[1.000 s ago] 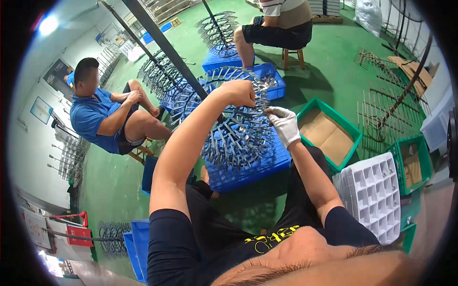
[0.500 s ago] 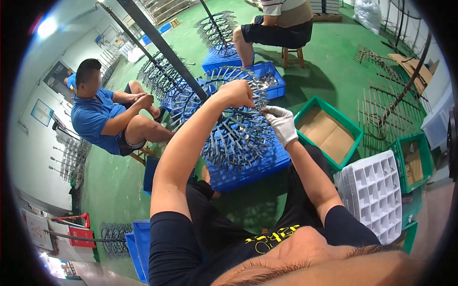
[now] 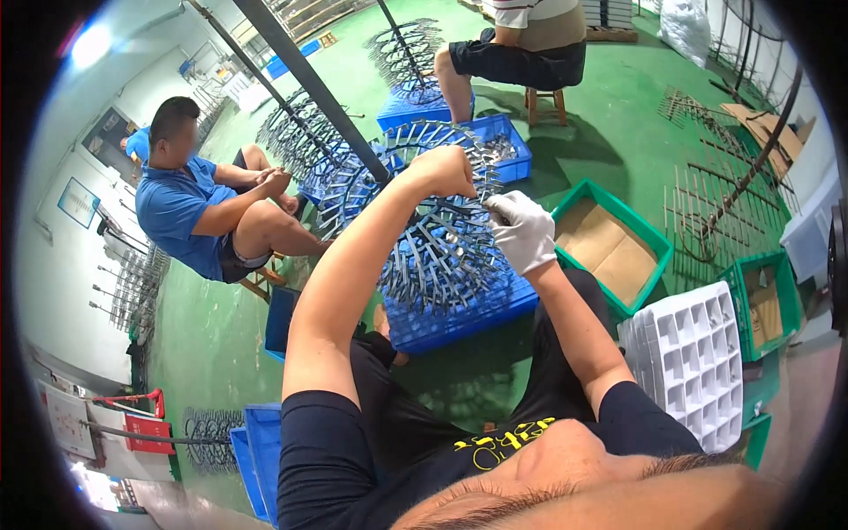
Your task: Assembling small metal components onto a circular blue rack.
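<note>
From here I see the gloved right hand [image 3: 523,233] has turned beside the pronged metal rack [image 3: 426,265], left hand [image 3: 449,171] over it, work seemingly continuing; I can't tell either grip.

- My bare left fingers [image 3: 463,179] curl over the round metal rack [image 3: 431,269]; whatever they grip is hidden.
- My right fingers [image 3: 501,208], in a white glove [image 3: 532,242], bend at the rack's right edge.
- A blue crate [image 3: 464,323] shows beneath the rack.
- To my right, a green box [image 3: 650,284] lined with cardboard [image 3: 611,249] lies near white trays [image 3: 696,358].
- A co-worker in blue [image 3: 177,208] sits to my left.
</note>
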`<state>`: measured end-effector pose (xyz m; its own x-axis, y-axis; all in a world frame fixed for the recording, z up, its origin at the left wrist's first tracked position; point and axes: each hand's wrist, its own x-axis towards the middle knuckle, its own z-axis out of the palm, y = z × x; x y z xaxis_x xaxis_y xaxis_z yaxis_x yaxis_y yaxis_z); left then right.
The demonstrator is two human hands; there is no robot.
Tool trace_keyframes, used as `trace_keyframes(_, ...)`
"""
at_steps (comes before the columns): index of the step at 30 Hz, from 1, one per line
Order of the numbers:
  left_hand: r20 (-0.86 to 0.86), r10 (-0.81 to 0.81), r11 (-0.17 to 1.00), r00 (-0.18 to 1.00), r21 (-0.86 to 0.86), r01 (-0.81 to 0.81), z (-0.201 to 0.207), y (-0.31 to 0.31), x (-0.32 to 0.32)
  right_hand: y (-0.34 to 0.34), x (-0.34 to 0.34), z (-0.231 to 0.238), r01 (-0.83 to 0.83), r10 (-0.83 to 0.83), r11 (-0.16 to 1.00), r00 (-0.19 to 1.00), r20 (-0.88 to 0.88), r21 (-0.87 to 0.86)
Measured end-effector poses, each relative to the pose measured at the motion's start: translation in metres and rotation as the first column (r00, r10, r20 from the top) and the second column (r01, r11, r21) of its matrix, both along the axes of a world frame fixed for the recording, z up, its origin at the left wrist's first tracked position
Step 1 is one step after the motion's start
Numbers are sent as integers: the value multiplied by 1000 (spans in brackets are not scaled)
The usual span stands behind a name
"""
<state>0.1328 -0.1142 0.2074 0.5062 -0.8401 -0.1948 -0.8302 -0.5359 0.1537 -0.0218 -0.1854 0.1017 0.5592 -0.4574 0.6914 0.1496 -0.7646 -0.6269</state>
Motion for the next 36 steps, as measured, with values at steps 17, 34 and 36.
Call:
trace_keyframes(17, -925, -360, 592, -122, -126, -796, -37, 99, -113, 26, -65, 50, -307, 294, 918, 952, 91, 251)
trace_keyframes(34, -907, -381, 442, -179, -9, -897, -101, 116, -158, 32, -75, 43, -626, 570, 780, 715, -404, -6)
trace_keyframes(36, -870, -437, 463, -228, 0, -886, -111, 116, -158, 29, -75, 40, -657, 620, 753, 688, -377, 39)
